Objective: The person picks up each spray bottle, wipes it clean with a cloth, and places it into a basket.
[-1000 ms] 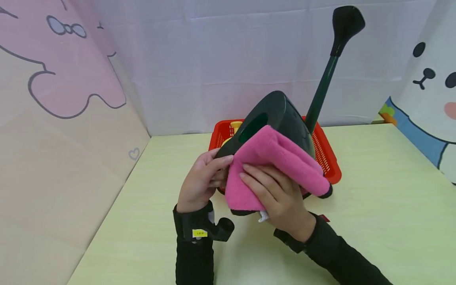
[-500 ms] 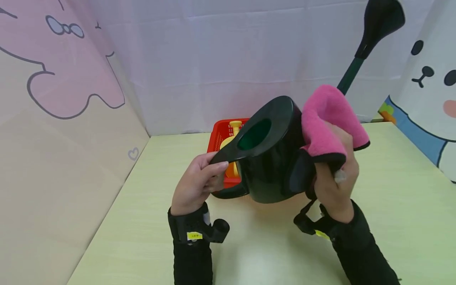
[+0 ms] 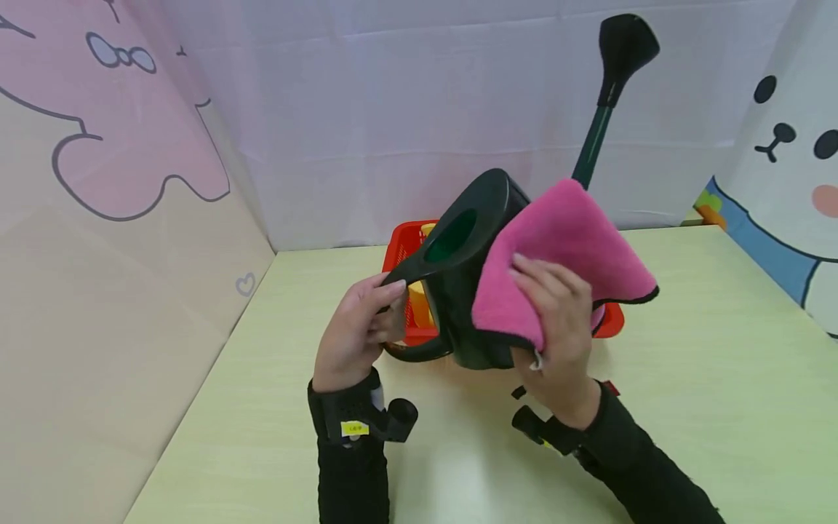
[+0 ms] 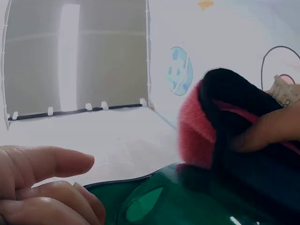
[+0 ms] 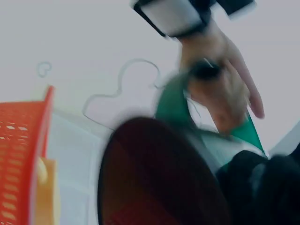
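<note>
A dark green watering can [image 3: 458,306] is held up, its long spout [image 3: 592,145] with a black rose [image 3: 625,51] pointing up to the right. My left hand [image 3: 356,327] grips the can's handle at the left, thumb on top. My right hand [image 3: 556,327] holds a pink cloth [image 3: 569,247] with dark edging against the right side of the can's body. The cloth covers much of that side and the spout's base. In the left wrist view the folded cloth [image 4: 197,131] lies over the glossy green can [image 4: 187,201].
Behind the can a red plastic basket [image 3: 399,251] with yellow things [image 3: 419,306] in it stands on the pale table [image 3: 314,291]. A white cloth wall [image 3: 393,109] closes off the back, with printed panels on both sides.
My right hand and the cloth went from the can's front out to the upper right, then back left and lower against its side. The spout swung right and back.
</note>
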The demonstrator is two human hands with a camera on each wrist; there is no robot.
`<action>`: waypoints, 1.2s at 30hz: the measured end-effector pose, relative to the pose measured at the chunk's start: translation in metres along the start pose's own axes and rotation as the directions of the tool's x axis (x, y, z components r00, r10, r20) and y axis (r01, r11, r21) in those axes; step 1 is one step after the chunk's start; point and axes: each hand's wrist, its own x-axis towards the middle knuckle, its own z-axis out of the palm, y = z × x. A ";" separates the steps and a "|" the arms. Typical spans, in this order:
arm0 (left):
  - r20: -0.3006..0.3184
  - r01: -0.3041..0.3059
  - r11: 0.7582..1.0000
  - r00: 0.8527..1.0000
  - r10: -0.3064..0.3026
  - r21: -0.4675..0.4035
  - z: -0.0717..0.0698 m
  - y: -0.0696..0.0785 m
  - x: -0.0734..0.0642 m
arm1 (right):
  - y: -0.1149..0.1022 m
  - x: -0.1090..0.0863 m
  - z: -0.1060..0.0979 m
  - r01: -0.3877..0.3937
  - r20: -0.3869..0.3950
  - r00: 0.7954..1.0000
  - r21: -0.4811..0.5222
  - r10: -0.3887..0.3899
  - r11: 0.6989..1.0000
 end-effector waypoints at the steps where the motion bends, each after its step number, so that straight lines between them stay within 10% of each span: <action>1: -0.002 -0.006 1.000 1.000 0.006 -0.011 0.000 0.000 0.001 | -0.003 -0.004 0.002 0.050 0.041 0.998 -0.023 -0.049 0.998; 4: 0.000 -0.024 0.999 1.000 0.024 -0.047 -0.001 -0.002 0.003 | -0.013 -0.014 0.007 0.195 0.211 0.962 -0.074 -0.176 0.978; 11: -0.009 -0.050 0.995 0.999 0.049 -0.085 -0.005 -0.003 0.006 | -0.021 -0.028 0.008 0.403 0.555 0.787 -0.130 -0.271 0.906; 22: 0.045 -0.061 0.990 0.997 0.067 -0.127 -0.011 0.001 -0.001 | 0.005 0.001 0.004 0.078 0.054 0.995 0.067 -0.082 0.995; 29: 0.137 -0.110 0.983 0.982 0.130 -0.145 -0.013 0.005 -0.007 | 0.027 0.017 -0.014 -0.156 -0.053 0.984 0.237 0.173 0.959; 36: 0.094 -0.145 0.979 0.983 0.160 -0.146 -0.014 0.004 -0.007 | 0.026 0.008 -0.009 -0.126 -0.028 0.991 0.157 0.132 0.980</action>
